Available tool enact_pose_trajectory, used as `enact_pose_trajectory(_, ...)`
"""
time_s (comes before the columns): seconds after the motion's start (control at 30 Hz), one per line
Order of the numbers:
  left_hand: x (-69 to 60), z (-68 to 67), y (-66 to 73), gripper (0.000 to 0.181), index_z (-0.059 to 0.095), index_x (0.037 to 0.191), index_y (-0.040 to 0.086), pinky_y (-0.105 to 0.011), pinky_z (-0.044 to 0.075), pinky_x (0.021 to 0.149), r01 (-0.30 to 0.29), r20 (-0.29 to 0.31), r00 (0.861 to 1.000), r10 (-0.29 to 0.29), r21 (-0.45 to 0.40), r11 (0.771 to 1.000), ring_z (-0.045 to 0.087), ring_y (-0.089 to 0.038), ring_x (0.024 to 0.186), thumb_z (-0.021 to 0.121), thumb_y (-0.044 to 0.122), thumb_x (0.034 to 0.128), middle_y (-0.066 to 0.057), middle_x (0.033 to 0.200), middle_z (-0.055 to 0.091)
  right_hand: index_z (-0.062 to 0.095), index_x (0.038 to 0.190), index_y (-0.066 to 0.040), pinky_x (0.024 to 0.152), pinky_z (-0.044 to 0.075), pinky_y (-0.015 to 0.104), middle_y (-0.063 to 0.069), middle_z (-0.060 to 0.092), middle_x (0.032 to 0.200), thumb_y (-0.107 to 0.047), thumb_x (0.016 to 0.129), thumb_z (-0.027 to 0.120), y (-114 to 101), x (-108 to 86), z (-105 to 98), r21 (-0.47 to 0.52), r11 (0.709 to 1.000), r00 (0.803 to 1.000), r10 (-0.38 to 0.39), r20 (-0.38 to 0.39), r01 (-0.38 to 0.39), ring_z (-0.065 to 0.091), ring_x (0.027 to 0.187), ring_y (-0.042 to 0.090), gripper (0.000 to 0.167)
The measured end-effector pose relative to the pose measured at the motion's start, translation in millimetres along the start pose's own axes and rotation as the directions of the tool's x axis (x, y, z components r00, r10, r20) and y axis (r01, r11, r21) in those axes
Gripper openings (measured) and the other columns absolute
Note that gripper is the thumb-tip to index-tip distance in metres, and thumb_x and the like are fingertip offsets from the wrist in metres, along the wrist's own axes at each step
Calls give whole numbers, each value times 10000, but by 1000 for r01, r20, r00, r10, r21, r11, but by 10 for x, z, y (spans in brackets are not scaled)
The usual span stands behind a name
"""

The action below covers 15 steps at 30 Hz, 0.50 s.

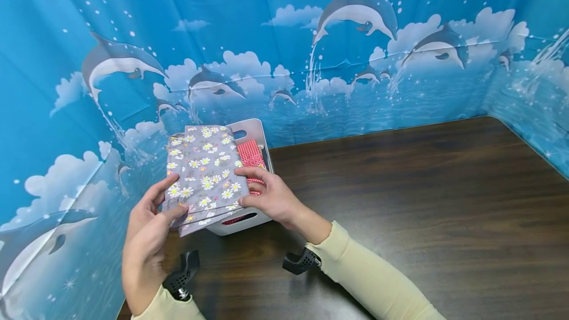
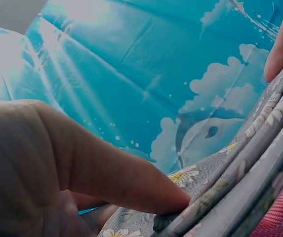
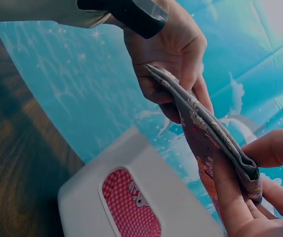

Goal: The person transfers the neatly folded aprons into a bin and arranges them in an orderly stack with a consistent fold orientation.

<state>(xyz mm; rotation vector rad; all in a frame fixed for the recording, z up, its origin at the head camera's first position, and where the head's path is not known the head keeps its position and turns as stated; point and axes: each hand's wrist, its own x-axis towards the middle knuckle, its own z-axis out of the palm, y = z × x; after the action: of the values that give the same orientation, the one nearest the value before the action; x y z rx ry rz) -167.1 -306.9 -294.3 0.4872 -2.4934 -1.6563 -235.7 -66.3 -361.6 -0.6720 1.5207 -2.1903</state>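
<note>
A folded grey cloth [image 1: 206, 172] printed with white daisies is held up over a white plastic basket [image 1: 249, 223]. My left hand [image 1: 148, 231] grips its left edge, thumb on the near face and fingers behind. At the right edge, my right hand [image 1: 273, 199] pinches the cloth between thumb and fingers. The right wrist view shows the cloth's stacked layers [image 3: 205, 118] edge-on between both hands. In the left wrist view the left thumb [image 2: 131, 182] presses on the folded layers. Red-and-white checked cloth [image 1: 250, 153] lies in the basket, partly hidden behind the grey one.
The basket stands on a dark wooden table [image 1: 400, 211] near its back left, with oval handle holes in its sides. A blue curtain [image 1: 284, 38] with dolphins hangs behind and to the left. Black wrist mounts [image 1: 302, 260] sit at both sleeves.
</note>
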Motion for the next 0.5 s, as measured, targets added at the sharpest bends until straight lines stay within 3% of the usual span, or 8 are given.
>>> enact_pose_trajectory(0.17, 21, 13, 4, 759, 428, 1655, 215, -179, 517, 755, 6, 23, 1000, -7, 19, 1000, 580, -14, 937, 654, -53, 981, 199, 1267, 582, 454, 1596, -13, 1004, 609, 340, 285, 586, 1510, 110, 977, 624, 12, 3, -18, -15, 1000, 1000, -1, -7, 1, 674, 1297, 274, 654)
enact_pose_trajectory(0.4, 36, 27, -1, 769, 401, 1669, 209, -184, 547, 775, 20, 37, 999, -19, -13, 1000, 605, -13, 940, 641, -58, 989, 173, 1345, 585, 478, 1597, -50, 983, 615, 325, 254, 598, 1507, 96, 969, 638, -7, 7, -30, -45, 999, 1000, 13, -29, -14, 676, 1282, 258, 664)
enact_pose_trajectory(0.5, 50, 61, -13, 765, 406, 1665, 194, -158, 548, 785, 2, 30, 1000, -1, -38, 999, 584, 8, 1071, 647, -68, 988, 100, 1469, 584, 493, 1593, -70, 974, 620, 330, 224, 586, 1518, 82, 964, 650, -27, 4, -40, -76, 997, 999, 6, -53, -10, 676, 1281, 261, 666)
